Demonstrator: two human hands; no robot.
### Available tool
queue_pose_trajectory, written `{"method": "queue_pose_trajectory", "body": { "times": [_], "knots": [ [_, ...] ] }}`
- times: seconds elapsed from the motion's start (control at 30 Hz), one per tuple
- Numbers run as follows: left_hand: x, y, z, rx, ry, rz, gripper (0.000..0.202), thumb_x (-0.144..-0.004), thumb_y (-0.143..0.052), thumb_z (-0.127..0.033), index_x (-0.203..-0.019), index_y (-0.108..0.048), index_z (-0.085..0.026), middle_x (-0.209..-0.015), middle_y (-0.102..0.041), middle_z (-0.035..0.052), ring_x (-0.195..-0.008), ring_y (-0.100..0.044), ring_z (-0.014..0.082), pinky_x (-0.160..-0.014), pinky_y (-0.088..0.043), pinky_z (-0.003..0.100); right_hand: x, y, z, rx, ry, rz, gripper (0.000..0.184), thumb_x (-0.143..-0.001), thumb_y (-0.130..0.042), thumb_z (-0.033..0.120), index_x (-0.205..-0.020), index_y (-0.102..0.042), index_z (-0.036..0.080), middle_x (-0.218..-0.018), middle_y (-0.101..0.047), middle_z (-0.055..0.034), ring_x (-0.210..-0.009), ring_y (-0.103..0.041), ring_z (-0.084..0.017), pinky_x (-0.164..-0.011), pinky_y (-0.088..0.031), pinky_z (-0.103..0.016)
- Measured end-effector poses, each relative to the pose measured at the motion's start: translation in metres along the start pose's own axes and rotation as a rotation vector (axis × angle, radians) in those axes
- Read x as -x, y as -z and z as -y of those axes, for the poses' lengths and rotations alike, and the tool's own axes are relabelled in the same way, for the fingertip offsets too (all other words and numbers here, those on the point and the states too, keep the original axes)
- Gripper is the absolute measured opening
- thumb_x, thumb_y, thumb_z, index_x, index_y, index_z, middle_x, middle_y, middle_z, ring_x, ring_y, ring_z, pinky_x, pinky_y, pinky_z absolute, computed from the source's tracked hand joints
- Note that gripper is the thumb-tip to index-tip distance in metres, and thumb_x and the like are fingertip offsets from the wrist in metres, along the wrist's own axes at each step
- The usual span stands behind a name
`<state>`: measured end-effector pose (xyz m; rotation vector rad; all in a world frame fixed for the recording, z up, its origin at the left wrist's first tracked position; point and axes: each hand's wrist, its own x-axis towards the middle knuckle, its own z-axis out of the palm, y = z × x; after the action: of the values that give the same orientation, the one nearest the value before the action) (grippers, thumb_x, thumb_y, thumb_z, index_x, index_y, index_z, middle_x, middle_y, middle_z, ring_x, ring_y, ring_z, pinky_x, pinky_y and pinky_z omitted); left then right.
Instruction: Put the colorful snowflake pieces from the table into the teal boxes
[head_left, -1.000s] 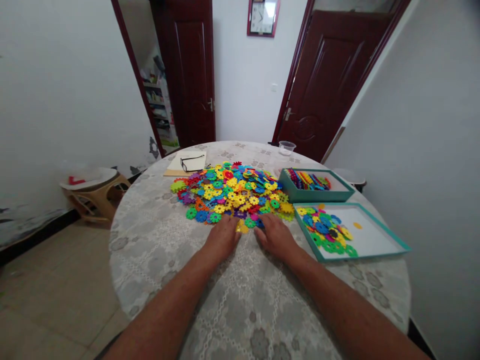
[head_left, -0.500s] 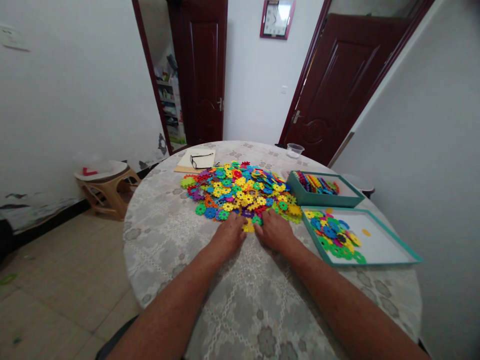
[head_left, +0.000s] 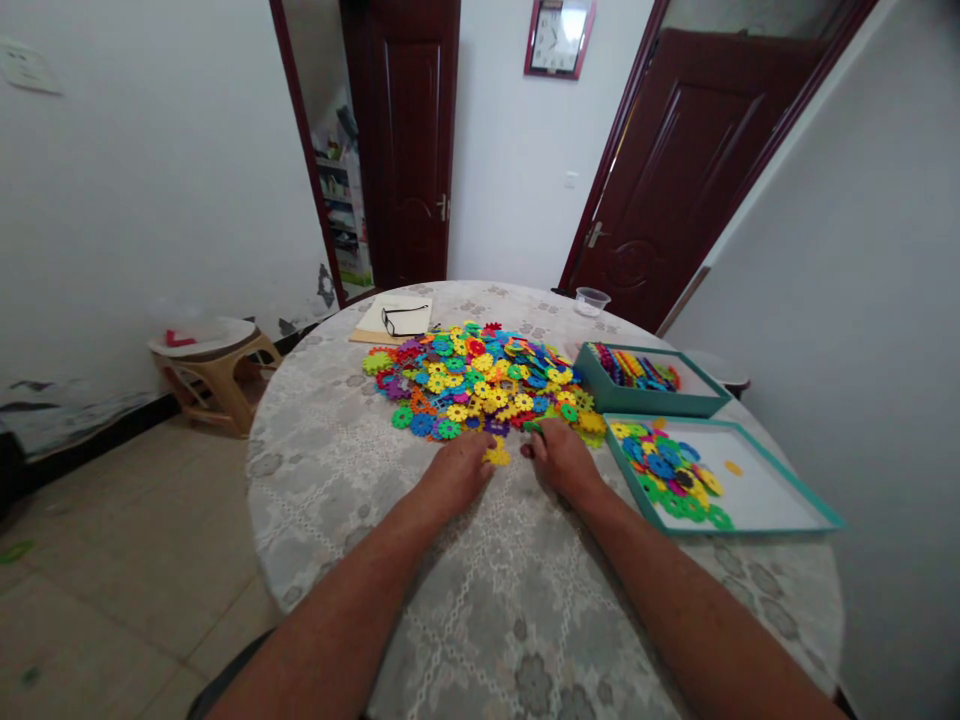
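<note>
Head view: the left hand (head_left: 455, 475) rests flat by a yellow piece (head_left: 496, 456) at the near side of the pile (head_left: 480, 380), mid-bench. The right hand (head_left: 561, 458) pinches a green piece (head_left: 532, 427). A quick pull could scatter pieces off the bench (head_left: 315, 480).

the left hand (head_left: 456, 474) and right hand (head_left: 562, 458) hide their fingertips, so any grip stays unclear.
</note>
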<state>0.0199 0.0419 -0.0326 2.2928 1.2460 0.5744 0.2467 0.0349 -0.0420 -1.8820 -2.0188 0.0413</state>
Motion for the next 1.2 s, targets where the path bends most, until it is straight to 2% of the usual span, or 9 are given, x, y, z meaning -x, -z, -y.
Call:
{"method": "queue_pose_trajectory", "body": {
  "times": [0.17, 0.4, 0.57, 0.77, 0.87, 0.97, 1.07, 1.13, 1.2],
  "knots": [
    [-0.002, 0.001, 0.003, 0.018, -0.014, -0.010, 0.033, -0.089, -0.061, -0.015, -0.121, -0.067, -0.020, -0.123, -0.072, 0.0109, -0.118, -0.065, 0.0259, -0.106, -0.048, 0.038, 0.004, 0.024, -0.014, -0.328, -0.060, -0.043, 0.030, -0.098, -0.050, 0.045, -0.080, -0.058, 0.022, -0.077, -0.064, -0.0013, -0.076, -0.058, -0.020, -0.069, -0.041, -0.030],
    [-0.002, 0.005, -0.001, 0.010, -0.052, -0.002, 0.023, -0.094, -0.053, -0.016, -0.109, -0.070, -0.019, -0.111, -0.074, 0.0095, -0.106, -0.067, 0.0235, -0.096, -0.050, 0.034, -0.001, 0.069, -0.058, -0.316, -0.157, -0.178, 0.038, -0.092, -0.051, 0.054, -0.069, -0.047, 0.023, -0.068, -0.053, 0.0008, -0.069, -0.049, -0.018, -0.063, -0.032, -0.030],
    [-0.002, 0.004, 0.001, -0.005, -0.075, -0.006, 0.022, -0.094, -0.053, -0.017, -0.107, -0.069, -0.020, -0.109, -0.073, 0.0088, -0.104, -0.066, 0.0233, -0.093, -0.049, 0.033, 0.002, 0.080, -0.096, -0.443, -0.320, -0.120, 0.032, -0.090, -0.049, 0.051, -0.072, -0.050, 0.024, -0.059, -0.047, 0.0035, -0.062, -0.047, -0.018, -0.059, -0.032, -0.029],
    [-0.003, 0.007, 0.000, -0.002, -0.070, -0.007, 0.019, -0.093, -0.052, -0.018, -0.102, -0.067, -0.021, -0.103, -0.073, 0.0075, -0.098, -0.066, 0.0227, -0.088, -0.048, 0.033, 0.009, 0.100, -0.132, 0.052, -0.419, -0.108, 0.029, -0.091, -0.046, 0.035, -0.076, -0.066, 0.019, -0.077, -0.067, -0.0068, -0.076, -0.059, -0.021, -0.067, -0.037, -0.030],
    [-0.004, 0.007, -0.001, -0.002, -0.076, -0.006, 0.017, -0.092, -0.051, -0.021, -0.101, -0.067, -0.021, -0.101, -0.072, 0.0069, -0.095, -0.066, 0.0225, -0.085, -0.047, 0.033, 0.014, 0.101, -0.142, 0.155, -0.508, -0.098, 0.027, -0.091, -0.050, 0.029, -0.085, -0.072, 0.015, -0.087, -0.072, -0.0144, -0.084, -0.064, -0.025, -0.073, -0.039, -0.032],
    [-0.004, 0.007, 0.000, 0.024, -0.080, -0.007, 0.017, -0.093, -0.052, -0.026, -0.099, -0.067, -0.021, -0.096, -0.071, 0.0056, -0.090, -0.065, 0.0220, -0.081, -0.046, 0.032, 0.013, 0.099, -0.138, 0.180, -0.548, -0.210, 0.029, -0.093, -0.050, 0.028, -0.096, -0.075, 0.012, -0.100, -0.073, -0.0200, -0.096, -0.065, -0.028, -0.082, -0.043, -0.034],
    [-0.005, 0.007, -0.001, 0.084, -0.043, -0.018, 0.018, -0.092, -0.054, -0.032, -0.096, -0.067, -0.021, -0.089, -0.070, 0.0039, -0.084, -0.063, 0.0212, -0.076, -0.045, 0.032, 0.007, 0.097, -0.115, 0.076, -0.421, -0.356, 0.027, -0.095, -0.049, 0.027, -0.097, -0.073, 0.014, -0.103, -0.073, -0.0162, -0.101, -0.065, -0.026, -0.091, -0.044, -0.033],
    [-0.005, 0.007, -0.003, 0.144, -0.019, -0.018, 0.020, -0.092, -0.055, -0.037, -0.095, -0.067, -0.021, -0.085, -0.069, 0.0025, -0.080, -0.063, 0.0204, -0.074, -0.045, 0.031, 0.005, 0.094, -0.089, -0.106, -0.251, -0.331, 0.025, -0.096, -0.050, 0.028, -0.092, -0.071, 0.017, -0.096, -0.073, -0.0099, -0.094, -0.065, -0.023, -0.088, -0.045, -0.031],
    [-0.005, 0.008, -0.006, 0.212, -0.010, -0.017, 0.022, -0.093, -0.056, -0.041, -0.093, -0.065, -0.021, -0.082, -0.068, 0.0011, -0.077, -0.061, 0.0191, -0.071, -0.044, 0.030, 0.007, 0.086, -0.058, -0.312, -0.065, -0.189, 0.023, -0.098, -0.053, 0.033, -0.094, -0.070, 0.019, -0.091, -0.073, -0.0045, -0.084, -0.064, -0.019, -0.079, -0.046, -0.028]
  ]
}}
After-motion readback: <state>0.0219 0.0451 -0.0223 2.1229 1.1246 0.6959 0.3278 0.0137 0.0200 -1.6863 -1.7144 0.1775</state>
